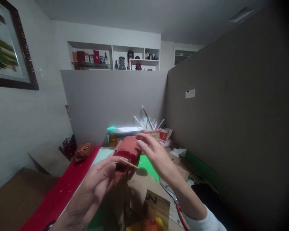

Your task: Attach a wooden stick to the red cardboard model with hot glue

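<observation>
My left hand (pixel 97 179) is closed around a dark red and terracotta-coloured model (pixel 128 146), raised above the table. It has a smooth, dull top and a darker, shinier front. A thin wooden stick (pixel 129 163) juts from beside my left fingers across the model's front; what fixes it is hidden. My right hand (pixel 154 152) has its fingers stretched out, with the tips at the model's upper right edge. Below my right forearm lie scissors (pixel 172 195) with red handles, on the cardboard.
A jar with a teal lid (pixel 112 136) stands behind the model. Several white sticks (pixel 150 123) stand upright near a red paper cup (pixel 163 134). A brown clay-like piece (pixel 84 151) lies at left. Grey panels (pixel 115 99) enclose the back and right. Cardboard (pixel 156 203) lies in front.
</observation>
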Demonstrator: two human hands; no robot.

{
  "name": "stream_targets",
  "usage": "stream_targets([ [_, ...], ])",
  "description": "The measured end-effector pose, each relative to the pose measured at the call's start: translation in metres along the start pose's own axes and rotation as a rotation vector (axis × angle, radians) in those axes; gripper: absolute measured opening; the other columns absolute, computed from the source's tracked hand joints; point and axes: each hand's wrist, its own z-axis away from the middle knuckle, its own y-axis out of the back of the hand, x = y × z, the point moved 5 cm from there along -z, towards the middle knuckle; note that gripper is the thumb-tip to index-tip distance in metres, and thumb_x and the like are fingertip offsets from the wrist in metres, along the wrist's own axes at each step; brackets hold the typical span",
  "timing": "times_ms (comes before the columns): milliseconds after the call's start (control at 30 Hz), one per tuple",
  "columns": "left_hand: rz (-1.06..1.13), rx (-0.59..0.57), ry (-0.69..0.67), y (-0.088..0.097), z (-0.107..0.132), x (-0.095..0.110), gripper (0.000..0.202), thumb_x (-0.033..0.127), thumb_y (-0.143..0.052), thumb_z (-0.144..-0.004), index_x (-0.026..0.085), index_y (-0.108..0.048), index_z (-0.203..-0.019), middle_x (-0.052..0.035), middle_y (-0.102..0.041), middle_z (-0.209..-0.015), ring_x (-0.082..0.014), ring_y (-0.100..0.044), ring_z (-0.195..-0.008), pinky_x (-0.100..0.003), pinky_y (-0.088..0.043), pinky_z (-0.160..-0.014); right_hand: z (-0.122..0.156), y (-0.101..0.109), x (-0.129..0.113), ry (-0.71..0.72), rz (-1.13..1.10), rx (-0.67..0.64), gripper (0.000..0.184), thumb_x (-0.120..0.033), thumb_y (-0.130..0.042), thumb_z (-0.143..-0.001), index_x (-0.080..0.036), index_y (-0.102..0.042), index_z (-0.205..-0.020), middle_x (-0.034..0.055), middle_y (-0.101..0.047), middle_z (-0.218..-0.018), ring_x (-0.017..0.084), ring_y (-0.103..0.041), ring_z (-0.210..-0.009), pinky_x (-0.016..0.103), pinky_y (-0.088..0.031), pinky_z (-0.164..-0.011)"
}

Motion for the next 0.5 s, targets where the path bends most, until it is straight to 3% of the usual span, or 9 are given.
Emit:
stream_targets([
  [133,0.067,0.046,-0.005,-0.001,-0.001,-0.001,0.020,0.032,-0.069,-0.088,0.018,-0.081,-0.096,-0.0061,-0.079,-0.108,-0.0230,-0.070,-0.105,-0.025,-0.058,-0.090,-0.008,0.000,0.019,-0.065,-0.088,0.033,0.054,-0.059,-0.059,-0.094,-0.026,-0.053,-0.137,0.0098,-0.052,-0.143,0.029,-0.048,-0.134,0.048,-0.033,-0.116],
  [233,0.107,0.107,0.008,0.001,0.002,-0.004,0.017,0.029,-0.068,-0.089,0.021,-0.081,-0.092,-0.0039,-0.079,-0.106,-0.0220,-0.070,-0.104,-0.027,-0.060,-0.089,-0.011,-0.007,0.033,-0.163,-0.192,-0.025,0.066,-0.062,-0.059,-0.093,-0.024,-0.044,-0.144,0.0151,-0.045,-0.149,0.033,-0.050,-0.132,0.052,-0.047,-0.104],
  [333,0.103,0.152,0.007,0.008,0.008,-0.008,0.018,0.028,-0.067,-0.089,0.019,-0.081,-0.095,-0.0063,-0.077,-0.111,-0.0251,-0.068,-0.109,-0.031,-0.060,-0.091,-0.009,-0.019,0.039,-0.258,-0.316,-0.120,0.063,-0.056,-0.057,-0.097,-0.022,-0.039,-0.147,0.0171,-0.047,-0.146,0.034,-0.055,-0.126,0.046,-0.059,-0.083],
  [500,0.087,0.153,0.028,0.018,0.024,-0.014,0.024,0.034,-0.067,-0.089,0.016,-0.081,-0.094,-0.0102,-0.077,-0.108,-0.0276,-0.066,-0.110,-0.032,-0.057,-0.096,-0.004,-0.036,0.044,-0.376,-0.415,-0.165,0.057,-0.045,-0.058,-0.099,-0.023,-0.037,-0.147,0.0152,-0.046,-0.144,0.033,-0.057,-0.121,0.042,-0.061,-0.076],
])
